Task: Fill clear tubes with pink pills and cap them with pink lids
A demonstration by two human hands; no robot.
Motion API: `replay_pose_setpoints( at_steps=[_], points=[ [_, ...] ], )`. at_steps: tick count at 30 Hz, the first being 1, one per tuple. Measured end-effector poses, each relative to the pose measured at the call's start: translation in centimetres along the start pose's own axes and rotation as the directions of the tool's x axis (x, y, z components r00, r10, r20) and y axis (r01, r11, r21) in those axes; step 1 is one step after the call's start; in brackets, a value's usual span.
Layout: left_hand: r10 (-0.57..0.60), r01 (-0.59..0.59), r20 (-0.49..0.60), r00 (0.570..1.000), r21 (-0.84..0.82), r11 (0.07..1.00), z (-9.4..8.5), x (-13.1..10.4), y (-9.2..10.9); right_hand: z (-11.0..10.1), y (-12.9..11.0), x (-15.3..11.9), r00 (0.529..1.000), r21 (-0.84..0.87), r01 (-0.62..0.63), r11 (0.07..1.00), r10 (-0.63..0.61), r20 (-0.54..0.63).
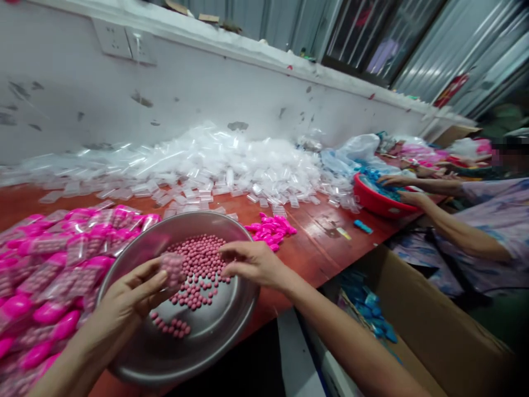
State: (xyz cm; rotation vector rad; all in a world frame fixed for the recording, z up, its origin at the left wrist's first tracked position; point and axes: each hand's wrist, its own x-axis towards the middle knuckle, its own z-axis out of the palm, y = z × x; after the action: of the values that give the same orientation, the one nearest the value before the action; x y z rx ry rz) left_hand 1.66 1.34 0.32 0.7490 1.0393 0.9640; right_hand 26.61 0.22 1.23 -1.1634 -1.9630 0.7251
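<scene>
My left hand (138, 289) holds a small clear plastic container (172, 269) full of pink beads above a metal bowl (219, 344). A blurred pink part shows at the container's upper left. Loose round pink beads (200, 256) lie in the bowl. Over the bowl's right side is my right hand (252, 262), its fingers curved and thumb and forefinger apart, with nothing visible between them. Just behind that hand sits a small heap of bright pink plastic pieces (273, 230). Filled containers with pink ends (78, 248) are piled left of the bowl.
Clear empty plastic sleeves (231, 165) are heaped along the wall. On the right, a co-worker's hands (413, 196) reach into a red basin (382, 204) of blue pieces. A cardboard box (438, 325) with blue pieces stands below the table edge.
</scene>
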Motion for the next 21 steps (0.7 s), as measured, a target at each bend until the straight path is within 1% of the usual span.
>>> replay_pose_setpoints(
  at_steps=[1, 2, 3, 4, 5, 6, 8, 9, 11, 13, 15, 18, 21],
  points=[
    [-0.014, 0.014, -0.018, 1.0, -0.018, 1.0, 0.0, 0.0, 0.0, -1.3, 1.2, -0.2, 0.993, -0.062, -0.068, 0.996, 0.062, -0.102],
    [-0.03, 0.029, -0.031, 0.999, -0.019, 0.999, 0.0, 0.0, 0.0, -2.8, 2.6, -0.4, 0.968, -0.141, -0.172, 0.975, 0.141, -0.206],
    [-0.043, 0.043, -0.035, 0.998, -0.014, 0.999, 0.0, 0.0, 0.0, -4.4, 4.3, -0.6, 0.922, -0.234, -0.307, 0.922, 0.227, -0.314],
    [-0.053, 0.053, -0.03, 0.998, -0.006, 0.999, 0.1, -0.1, 0.0, -6.1, 6.1, -0.7, 0.857, -0.357, -0.475, 0.805, 0.33, -0.396],
    [-0.058, 0.058, -0.022, 0.998, 0.002, 0.998, 0.2, -0.2, 0.0, -7.6, 8.0, -0.8, 0.818, -0.39, -0.548, 0.74, 0.378, -0.433],
    [-0.054, 0.054, -0.017, 0.998, 0.009, 0.999, 0.3, -0.3, -0.1, -8.9, 9.8, -0.9, 0.79, -0.409, -0.595, 0.692, 0.41, -0.455],
    [-0.042, 0.042, -0.002, 0.999, 0.021, 0.999, 0.3, -0.3, -0.3, -10.7, 12.9, -1.1, 0.747, -0.443, -0.659, 0.607, 0.465, -0.475],
    [-0.043, 0.043, 0.013, 0.999, 0.032, 0.999, 0.3, -0.3, -0.3, -11.1, 14.2, -1.2, 0.731, -0.459, -0.681, 0.571, 0.488, -0.477],
    [-0.048, 0.046, 0.032, 0.998, 0.056, 0.997, 0.2, -0.2, -0.5, -11.2, 15.9, -1.3, 0.707, -0.494, -0.707, 0.506, 0.523, -0.476],
    [-0.047, 0.044, 0.032, 0.998, 0.082, 0.996, 0.0, -0.2, -0.6, -10.6, 16.7, -1.4, 0.705, -0.531, -0.706, 0.469, 0.534, -0.466],
    [-0.037, 0.034, 0.03, 0.999, 0.107, 0.994, -0.1, -0.2, -0.6, -9.9, 17.0, -1.5, 0.731, -0.569, -0.677, 0.467, 0.514, -0.448],
    [-0.04, 0.037, 0.026, 0.999, 0.129, 0.991, 0.0, -0.4, -0.4, -9.3, 16.9, -1.6, 0.787, -0.611, -0.612, 0.503, 0.466, -0.405],
    [-0.03, 0.026, 0.024, 0.999, 0.142, 0.99, 0.2, -0.6, -0.3, -9.3, 16.8, -1.7, 0.815, -0.609, -0.574, 0.547, 0.45, -0.365]
  ],
)
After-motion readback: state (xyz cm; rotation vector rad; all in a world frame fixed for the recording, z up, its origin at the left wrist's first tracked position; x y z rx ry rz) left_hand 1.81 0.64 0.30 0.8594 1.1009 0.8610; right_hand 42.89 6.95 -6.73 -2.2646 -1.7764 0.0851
